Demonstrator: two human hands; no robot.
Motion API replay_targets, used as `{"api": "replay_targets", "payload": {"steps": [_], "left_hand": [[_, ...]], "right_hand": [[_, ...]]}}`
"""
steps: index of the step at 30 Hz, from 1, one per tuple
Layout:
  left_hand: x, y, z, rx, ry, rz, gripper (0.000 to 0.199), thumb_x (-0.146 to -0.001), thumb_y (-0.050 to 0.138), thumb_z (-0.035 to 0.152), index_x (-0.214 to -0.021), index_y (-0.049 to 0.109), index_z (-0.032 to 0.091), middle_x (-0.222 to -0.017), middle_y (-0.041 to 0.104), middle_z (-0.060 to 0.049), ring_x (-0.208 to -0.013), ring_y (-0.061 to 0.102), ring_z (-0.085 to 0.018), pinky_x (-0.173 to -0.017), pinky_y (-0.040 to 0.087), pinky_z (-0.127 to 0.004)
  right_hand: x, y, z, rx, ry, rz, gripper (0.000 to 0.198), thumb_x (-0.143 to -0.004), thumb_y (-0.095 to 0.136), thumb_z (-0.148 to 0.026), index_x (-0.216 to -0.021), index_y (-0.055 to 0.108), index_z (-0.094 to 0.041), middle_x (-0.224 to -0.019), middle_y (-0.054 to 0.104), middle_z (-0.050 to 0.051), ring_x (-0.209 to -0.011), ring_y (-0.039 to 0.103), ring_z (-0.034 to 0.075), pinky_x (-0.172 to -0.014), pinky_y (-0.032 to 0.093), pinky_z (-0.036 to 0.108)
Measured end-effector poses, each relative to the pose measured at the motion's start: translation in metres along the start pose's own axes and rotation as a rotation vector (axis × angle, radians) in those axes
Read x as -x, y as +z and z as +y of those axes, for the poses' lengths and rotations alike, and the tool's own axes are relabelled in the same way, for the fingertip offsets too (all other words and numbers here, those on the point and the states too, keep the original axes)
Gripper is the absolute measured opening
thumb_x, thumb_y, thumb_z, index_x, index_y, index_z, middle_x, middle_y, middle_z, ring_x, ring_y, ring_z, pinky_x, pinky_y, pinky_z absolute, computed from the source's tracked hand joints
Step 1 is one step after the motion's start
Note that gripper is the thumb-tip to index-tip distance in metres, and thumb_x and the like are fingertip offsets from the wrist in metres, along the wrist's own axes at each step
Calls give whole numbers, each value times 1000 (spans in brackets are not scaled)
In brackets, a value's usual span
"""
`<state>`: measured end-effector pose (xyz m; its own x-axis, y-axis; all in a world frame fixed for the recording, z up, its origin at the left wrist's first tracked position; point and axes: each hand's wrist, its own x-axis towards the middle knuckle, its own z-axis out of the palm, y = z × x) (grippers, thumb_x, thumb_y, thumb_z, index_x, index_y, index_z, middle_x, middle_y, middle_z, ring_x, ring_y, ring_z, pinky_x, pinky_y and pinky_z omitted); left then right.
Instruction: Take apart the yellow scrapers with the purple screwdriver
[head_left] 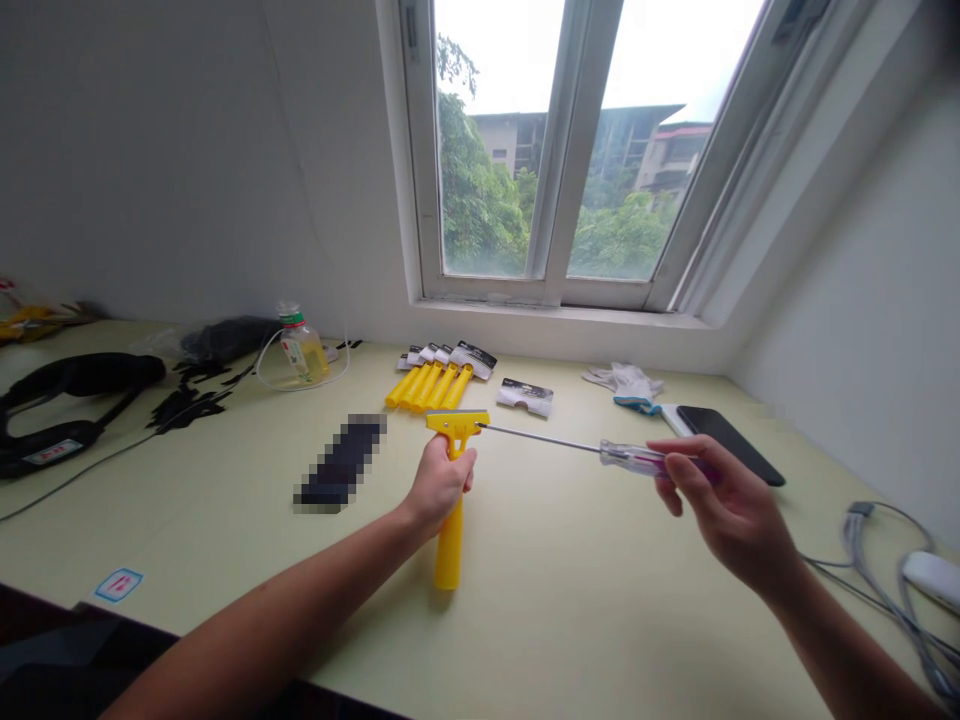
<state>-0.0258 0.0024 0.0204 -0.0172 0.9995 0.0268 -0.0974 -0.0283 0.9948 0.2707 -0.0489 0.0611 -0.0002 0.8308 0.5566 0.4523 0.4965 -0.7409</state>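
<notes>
My left hand is closed round the neck of a yellow scraper, its wide head pointing away from me and its handle towards me. In my right hand is a screwdriver with a clear and purple handle, held by the fingertips. Its long metal shaft reaches left, and the tip meets the scraper head near a screw on the right side. Whether the tip sits in the screw is too small to tell. Beyond the scraper, several more yellow scrapers lie in a row with black and white cards at their far ends.
A loose card lies right of the row. Further right are white gloves and a black phone-like slab. Cables lie at the right edge. A bottle, a black headset-like strap and a blurred-out dark object are left.
</notes>
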Motion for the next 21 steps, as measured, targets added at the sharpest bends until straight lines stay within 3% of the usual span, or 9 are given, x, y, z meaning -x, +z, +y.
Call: {"api": "replay_targets", "payload": {"steps": [7,9,11,13,15,18,20,21], "left_hand": [[1,0,5,-110,-14,-4,27,-75,61,22,-100,56,13,-48,46,8,-43,41,-8,-45,33,-19],[0,-1,6,-166,-16,-12,23,-75,60,21,-96,55,15,-48,47,8,-43,42,-9,-44,33,-20],[-1,-2,7,-235,0,-7,18,-74,60,21,-90,53,16,-49,47,7,-43,43,-9,-44,34,-20],[-2,-4,8,-303,30,11,14,-74,61,22,-85,52,17,-50,48,7,-43,45,-10,-44,36,-21],[-2,-6,8,-339,50,22,13,-75,61,22,-81,51,18,-50,49,6,-44,46,-10,-45,36,-21],[-3,-6,9,-303,20,3,14,-75,60,23,-83,50,17,-50,48,6,-44,45,-10,-45,36,-21],[-2,-4,9,-242,-14,-28,17,-75,59,23,-88,51,16,-49,48,6,-44,43,-9,-45,34,-21],[-2,-4,9,-207,-27,-46,20,-75,59,23,-90,51,15,-49,48,7,-44,43,-9,-46,34,-21]], "right_hand": [[7,-10,-13,378,-320,-43,16,-89,61,-27,-104,63,-23,-84,72,4,-64,68,16,-54,54,25],[6,-11,-25,465,-372,-66,16,-89,60,-28,-105,62,-24,-83,72,2,-63,69,15,-55,54,24],[1,-11,-38,537,-330,-69,14,-92,56,-34,-100,63,-24,-66,67,-2,-50,63,13,-47,49,22],[-7,-9,-50,619,-230,-27,21,-95,50,-41,-90,62,-23,-47,52,-6,-35,50,11,-39,40,22],[-17,-8,-59,674,-139,9,26,-95,46,-44,-86,59,-23,-45,48,-7,-33,45,11,-37,37,23],[-25,-5,-68,619,-183,-45,26,-93,51,-43,-107,57,-22,-81,69,4,-63,66,17,-51,50,26],[-26,-4,-70,506,-329,-109,31,-91,55,-37,-118,52,-22,-109,66,10,-92,68,22,-69,56,30],[-25,-3,-71,451,-401,-129,31,-91,56,-33,-119,52,-23,-114,64,10,-98,67,22,-73,57,31]]}}
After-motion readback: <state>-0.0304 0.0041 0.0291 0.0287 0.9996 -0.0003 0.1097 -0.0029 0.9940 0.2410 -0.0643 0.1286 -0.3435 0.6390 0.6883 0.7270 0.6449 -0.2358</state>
